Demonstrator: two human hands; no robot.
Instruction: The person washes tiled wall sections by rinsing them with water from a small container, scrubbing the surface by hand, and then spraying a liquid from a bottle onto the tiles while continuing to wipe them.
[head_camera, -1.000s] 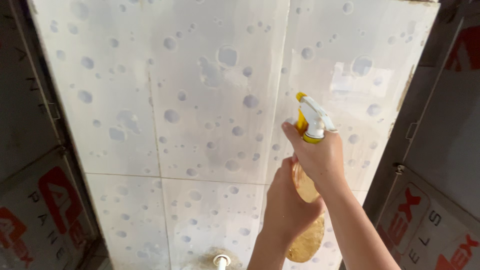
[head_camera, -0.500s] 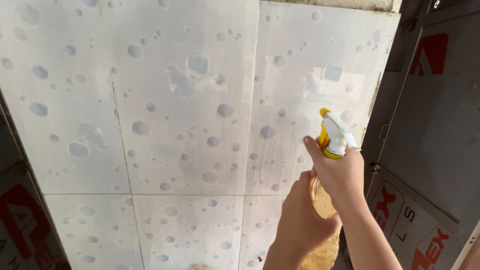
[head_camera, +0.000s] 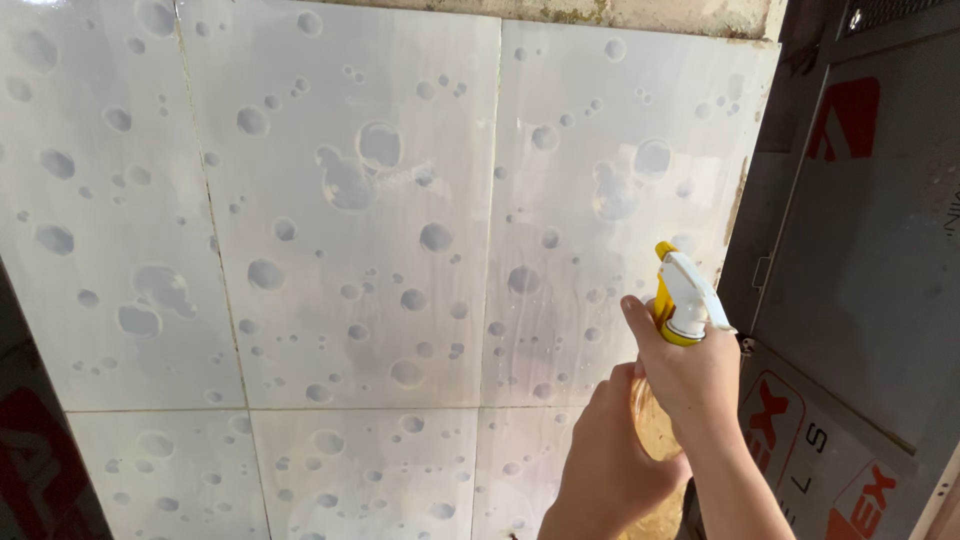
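White bubble-patterned tiles (head_camera: 350, 250) face the spray bottle (head_camera: 672, 330) gripped by both hands, grey panels (head_camera: 870, 270) just right.

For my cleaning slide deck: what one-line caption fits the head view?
Right hand and left hand hold a yellow-topped spray bottle aimed at a bubble-patterned tiled wall.
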